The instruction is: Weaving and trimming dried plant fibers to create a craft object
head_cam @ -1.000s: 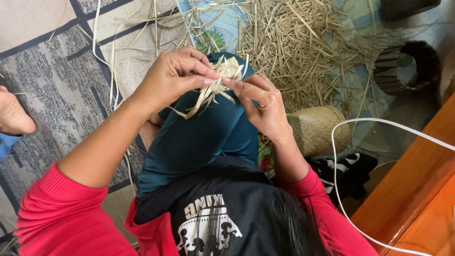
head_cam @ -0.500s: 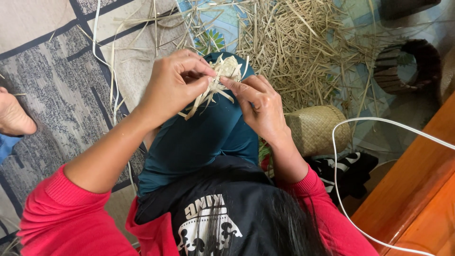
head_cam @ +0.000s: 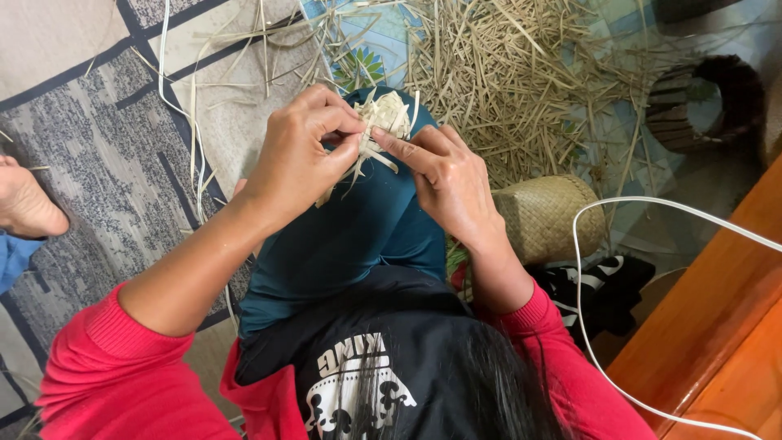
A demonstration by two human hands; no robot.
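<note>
At the far left a bare foot [head_cam: 26, 204] rests on the grey patterned rug [head_cam: 90, 155]. Your left hand [head_cam: 297, 159] has curled tighter than a moment ago, thumb and fingers now pinched on the strips of the small woven straw piece [head_cam: 383, 118] above your knee. Your right hand [head_cam: 444, 175] presses its fingertips against that piece, so the weave looks one tuck tighter. Loose straw [head_cam: 521, 81] lies beyond, a woven basket [head_cam: 546, 216] just right.

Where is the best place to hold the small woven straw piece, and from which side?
Probably at its woven body, from both sides: the small woven straw piece sits over the knee, loose strips hanging below. The left hand pinches its left edge; the right hand meets it from the right.
</note>
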